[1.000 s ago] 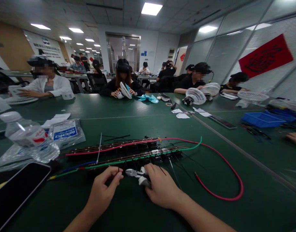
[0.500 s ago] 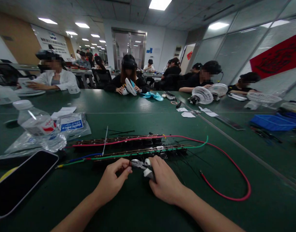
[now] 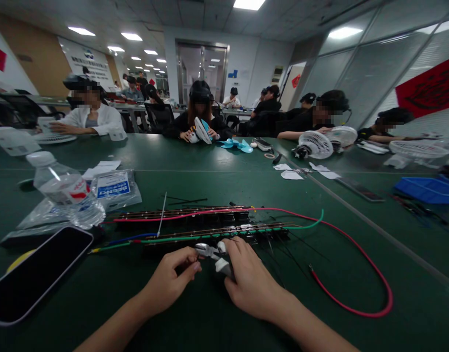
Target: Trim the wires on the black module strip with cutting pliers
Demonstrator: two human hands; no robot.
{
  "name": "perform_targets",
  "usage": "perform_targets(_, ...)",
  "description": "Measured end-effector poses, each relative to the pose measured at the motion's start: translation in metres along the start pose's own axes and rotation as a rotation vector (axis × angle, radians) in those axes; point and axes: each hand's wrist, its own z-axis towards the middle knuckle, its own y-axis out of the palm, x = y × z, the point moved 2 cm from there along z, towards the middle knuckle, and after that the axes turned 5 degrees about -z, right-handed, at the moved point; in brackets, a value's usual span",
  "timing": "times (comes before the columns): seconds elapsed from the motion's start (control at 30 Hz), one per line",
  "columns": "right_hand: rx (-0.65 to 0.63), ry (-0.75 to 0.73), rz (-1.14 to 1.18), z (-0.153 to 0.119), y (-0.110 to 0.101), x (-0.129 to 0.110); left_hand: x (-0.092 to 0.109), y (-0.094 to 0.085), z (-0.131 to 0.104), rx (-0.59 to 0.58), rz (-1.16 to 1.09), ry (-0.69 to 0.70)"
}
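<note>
My right hand [image 3: 252, 281] is closed around the pale grey handles of a pair of pliers [image 3: 208, 251], whose metal jaws point left. Close by the jaw tips, my left hand [image 3: 173, 276] is pinched; whatever sits between thumb and forefinger is too small and dark to name. Just beyond both hands lie two long black terminal strips with metal contacts, a nearer strip [image 3: 210, 233] and a farther strip [image 3: 206, 214]. A green wire [image 3: 301, 227] runs along the nearer one, and a thick red wire [image 3: 356, 248] crosses the farther one and loops round to the right.
At left are a phone [image 3: 41, 274], a water bottle [image 3: 65, 188] and a plastic bag with a blue label [image 3: 114, 186]. A white cable tie [image 3: 162, 215] stands up from the strips. Blue tray [image 3: 426, 189] at right; across the table, people handle fan parts.
The whole view has shifted slightly, so the table things sit farther right. My left fingers have dropped a little below the plier jaws, and the right hand still grips the pliers.
</note>
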Motion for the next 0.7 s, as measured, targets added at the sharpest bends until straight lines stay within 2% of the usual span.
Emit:
perform_targets(0.27,-0.045,-0.018,-0.049,-0.003,0.009,0.012,0.0,0.0,0.005,-0.05,0.132,0.025)
perform_targets(0.43,-0.023,-0.042,-0.052,-0.003,0.01,0.013,0.001,-0.001,0.004,-0.039,0.105,0.057)
perform_targets(0.7,-0.025,-0.034,-0.035,-0.003,0.009,0.01,0.001,-0.001,0.004,-0.071,0.088,0.035)
